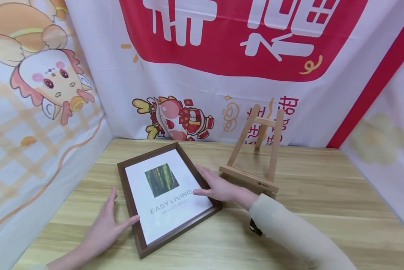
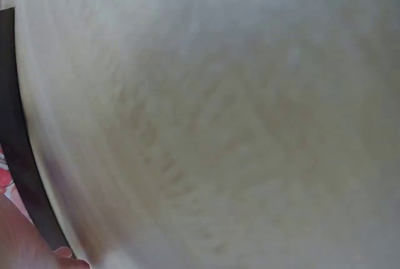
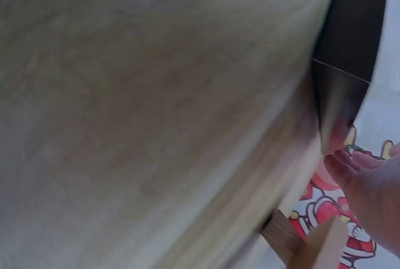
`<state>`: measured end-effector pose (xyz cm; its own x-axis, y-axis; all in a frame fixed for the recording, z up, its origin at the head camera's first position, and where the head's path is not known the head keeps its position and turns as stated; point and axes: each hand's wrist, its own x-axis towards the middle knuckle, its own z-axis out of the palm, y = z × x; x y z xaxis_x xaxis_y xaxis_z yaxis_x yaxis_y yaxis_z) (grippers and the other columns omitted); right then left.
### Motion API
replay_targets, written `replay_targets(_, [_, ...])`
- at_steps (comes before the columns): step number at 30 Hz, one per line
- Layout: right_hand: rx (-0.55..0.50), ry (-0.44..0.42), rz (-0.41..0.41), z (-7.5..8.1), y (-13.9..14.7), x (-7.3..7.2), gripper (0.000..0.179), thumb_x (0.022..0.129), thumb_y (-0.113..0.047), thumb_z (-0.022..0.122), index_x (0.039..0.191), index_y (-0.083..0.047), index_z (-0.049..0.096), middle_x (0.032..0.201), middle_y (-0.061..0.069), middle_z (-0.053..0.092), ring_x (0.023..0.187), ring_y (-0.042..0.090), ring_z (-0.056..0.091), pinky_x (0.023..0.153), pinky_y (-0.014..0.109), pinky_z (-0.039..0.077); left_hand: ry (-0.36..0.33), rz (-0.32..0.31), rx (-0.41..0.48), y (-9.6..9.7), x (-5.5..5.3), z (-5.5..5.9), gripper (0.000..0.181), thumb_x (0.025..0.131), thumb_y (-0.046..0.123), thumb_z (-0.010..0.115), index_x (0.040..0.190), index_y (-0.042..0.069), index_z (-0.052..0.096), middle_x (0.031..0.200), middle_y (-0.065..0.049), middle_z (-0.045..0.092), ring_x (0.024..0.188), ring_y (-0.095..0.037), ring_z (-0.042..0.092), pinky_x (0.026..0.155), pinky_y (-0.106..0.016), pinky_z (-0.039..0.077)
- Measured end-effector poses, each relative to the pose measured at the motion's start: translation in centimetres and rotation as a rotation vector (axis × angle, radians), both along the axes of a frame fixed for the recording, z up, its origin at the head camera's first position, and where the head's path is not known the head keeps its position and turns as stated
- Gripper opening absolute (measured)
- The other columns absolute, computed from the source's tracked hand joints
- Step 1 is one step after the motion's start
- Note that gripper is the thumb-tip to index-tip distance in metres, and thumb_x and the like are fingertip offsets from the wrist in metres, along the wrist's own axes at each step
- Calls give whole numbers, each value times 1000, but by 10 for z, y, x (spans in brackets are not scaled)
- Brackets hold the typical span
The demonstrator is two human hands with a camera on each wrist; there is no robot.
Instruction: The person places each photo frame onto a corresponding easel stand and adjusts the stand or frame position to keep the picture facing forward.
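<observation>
Bright, even light fills the head view; in both dimmer wrist views the desk (image 2: 219, 137) looks blurred.

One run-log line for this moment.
picture frame: face up on table; left hand: at left edge; right hand: over right edge; easel: standing, holding nothing

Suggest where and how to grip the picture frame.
The picture frame: probably its long edges, left hand from the left, right hand from the right. It lies face up, thick-edged, and looks too wide to pinch across. The easel stands near, so go carefully there.
</observation>
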<state>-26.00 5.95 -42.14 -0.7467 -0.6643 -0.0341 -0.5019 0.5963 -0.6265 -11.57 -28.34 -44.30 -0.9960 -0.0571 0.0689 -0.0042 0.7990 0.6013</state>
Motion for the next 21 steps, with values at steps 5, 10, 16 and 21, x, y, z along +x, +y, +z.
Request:
replay_targets(5, [5, -30, -31, -9, -2, -7, 89, 93, -46, 62, 157, -12, 10, 160, 11, 15, 145, 24, 17, 117, 41, 18, -24, 31, 35, 2, 0, -5, 127, 78, 61, 72, 153, 11, -17, 151, -37, 16, 132, -58, 22, 101, -72, 22])
replay_targets(10, [12, -71, -69, -15, -1, -15, 85, 94, -45, 62, 157, -14, 13, 158, 12, 22, 143, 24, 23, 116, 41, 21, -42, 44, 22, 3, 3, -9, 128, 77, 61, 72, 152, -1, -12, 148, -38, 22, 132, -58, 23, 103, -70, 23])
replay_targets(16, [23, -73, -77, -19, 4, -22, 77, 96, -37, 61, 155, -10, 20, 155, 12, 31, 141, 25, 29, 115, 42, 25, -37, 45, 45, 5, 4, -13, 122, 79, 56, 73, 151, -9, -1, 147, -36, 28, 133, -55, 23, 105, -68, 22])
replay_targets(21, [-4, -56, -27, -20, 4, -25, 65, 97, -27, 62, 151, -8, 32, 150, 12, 39, 138, 24, 35, 114, 42, 28, -53, 44, 69, 7, 3, -13, 114, 83, 53, 72, 150, -11, 6, 149, -34, 26, 134, -54, 21, 105, -68, 20])
